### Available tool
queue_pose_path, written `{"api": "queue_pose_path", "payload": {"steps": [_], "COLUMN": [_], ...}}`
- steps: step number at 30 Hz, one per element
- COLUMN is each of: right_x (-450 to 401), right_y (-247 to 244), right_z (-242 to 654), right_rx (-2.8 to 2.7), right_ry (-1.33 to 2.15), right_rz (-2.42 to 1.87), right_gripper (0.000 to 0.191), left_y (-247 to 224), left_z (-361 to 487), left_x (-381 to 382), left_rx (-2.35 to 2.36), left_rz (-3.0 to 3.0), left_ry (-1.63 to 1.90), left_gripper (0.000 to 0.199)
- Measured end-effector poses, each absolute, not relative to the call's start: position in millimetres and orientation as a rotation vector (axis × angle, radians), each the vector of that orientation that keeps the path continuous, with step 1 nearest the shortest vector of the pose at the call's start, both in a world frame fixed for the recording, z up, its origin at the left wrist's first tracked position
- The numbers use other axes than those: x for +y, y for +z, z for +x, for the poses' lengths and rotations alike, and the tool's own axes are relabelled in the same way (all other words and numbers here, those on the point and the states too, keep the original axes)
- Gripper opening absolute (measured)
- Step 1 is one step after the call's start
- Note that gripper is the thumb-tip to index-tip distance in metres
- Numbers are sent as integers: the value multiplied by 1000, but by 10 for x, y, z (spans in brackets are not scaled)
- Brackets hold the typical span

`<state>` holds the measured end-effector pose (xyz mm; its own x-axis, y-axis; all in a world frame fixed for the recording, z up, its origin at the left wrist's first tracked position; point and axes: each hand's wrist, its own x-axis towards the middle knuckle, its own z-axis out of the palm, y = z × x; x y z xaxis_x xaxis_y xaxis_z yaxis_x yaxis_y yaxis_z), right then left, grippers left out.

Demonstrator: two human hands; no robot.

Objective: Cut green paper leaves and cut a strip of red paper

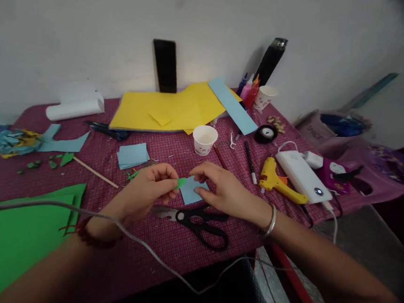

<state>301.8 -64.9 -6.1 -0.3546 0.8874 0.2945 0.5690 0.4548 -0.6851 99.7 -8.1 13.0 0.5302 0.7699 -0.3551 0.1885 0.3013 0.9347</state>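
Between the thumb and fingers of my left hand [156, 185] is a small green paper piece [181, 182]. My right hand [222, 188] hovers just to its right, thumb and fingers parted, with nothing visible in it. Under both hands lies a light blue paper square [189, 196], partly covered by the fingers. Closer to me, black-handled scissors [199, 223] rest on the checked tablecloth [164, 256]. A small stack of blue paper squares [133, 155] sits to the left, with green scraps beside it.
Behind stand a paper cup [204, 140], yellow sheets [170, 108] and a leaning phone [165, 66]. On the right are a yellow glue gun [277, 181] and white power bank [302, 177]. Green sheets [13, 243] lie at left; a cable [137, 241] crosses the foreground.
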Motion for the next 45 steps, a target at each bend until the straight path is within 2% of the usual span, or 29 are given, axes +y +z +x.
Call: {"api": "queue_pose_path", "payload": {"steps": [4,12,16,21,33,35,38,41,45], "right_x": [-598,-452,-420,-401,-433,-446,-461,-455,-432], "right_y": [51,-100,-161,-218,-246,-245,-240,-232,-234], "right_z": [2797,2626,2591,2588,2603,2595,2590,2597,2610], "right_rx": [-2131,-1967,-1829,-1780,-1772,-1738,-1662,-1691,-1681], "right_ry": [673,778,820,847,841,881,1022,1090,1065], "right_rz": [-981,-899,-929,-961,-966,-983,-1027,-1081,-1089], "right_gripper": [23,9,9,8,10,8,16,5,11], "left_y": [81,-9,-52,-150,-233,-240,-262,-283,-301], "left_z": [918,786,751,733,744,737,726,725,743], "left_x": [-210,-215,-204,-195,-233,-235,-231,-220,-220], "left_rx": [959,861,860,1018,1004,1006,1019,1034,1012], "left_rz": [1053,915,1029,1333,1343,1356,1326,1326,1278], "left_ry": [529,594,687,679,729,760,795,783,745], "left_gripper": [22,19,28,19,18,19,18,18,20]}}
